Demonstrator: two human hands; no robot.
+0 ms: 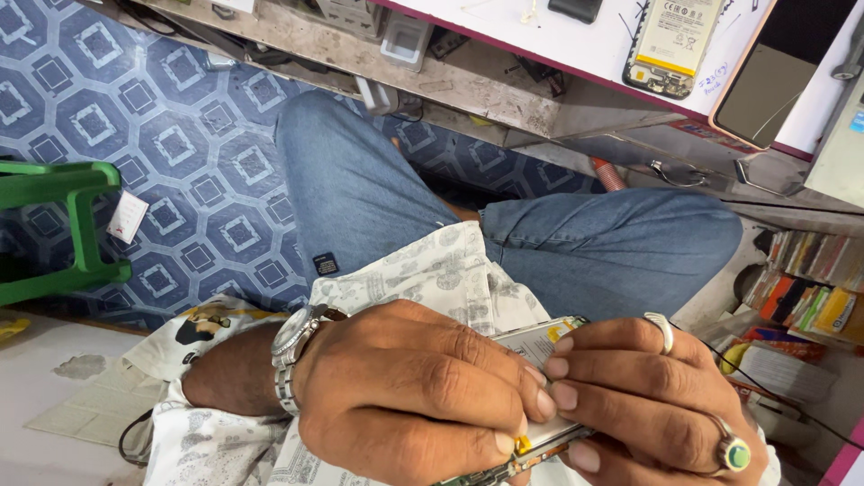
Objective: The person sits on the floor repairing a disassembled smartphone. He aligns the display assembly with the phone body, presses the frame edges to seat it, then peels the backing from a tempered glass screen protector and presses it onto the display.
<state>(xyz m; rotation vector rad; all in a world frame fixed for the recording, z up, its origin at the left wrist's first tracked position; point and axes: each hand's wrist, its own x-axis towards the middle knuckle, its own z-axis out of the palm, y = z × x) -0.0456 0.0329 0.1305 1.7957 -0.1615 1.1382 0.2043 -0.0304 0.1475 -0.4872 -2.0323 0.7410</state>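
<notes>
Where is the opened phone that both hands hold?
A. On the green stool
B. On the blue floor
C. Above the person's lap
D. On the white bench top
C: the left hand and right hand grip the opened phone over the jeans-clad lap.

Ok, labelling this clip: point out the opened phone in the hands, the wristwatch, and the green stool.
opened phone (533,342), head view, on its exposed inner back.
wristwatch (292,335), head view, on its case.
green stool (79,225), head view, on its leg.

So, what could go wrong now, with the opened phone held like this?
1. Both hands, left hand and right hand, hold the opened phone over the lap, not the bench; it might slip and fall.
2. Fingertips press its exposed inside; hard pressure could damage it.
</notes>
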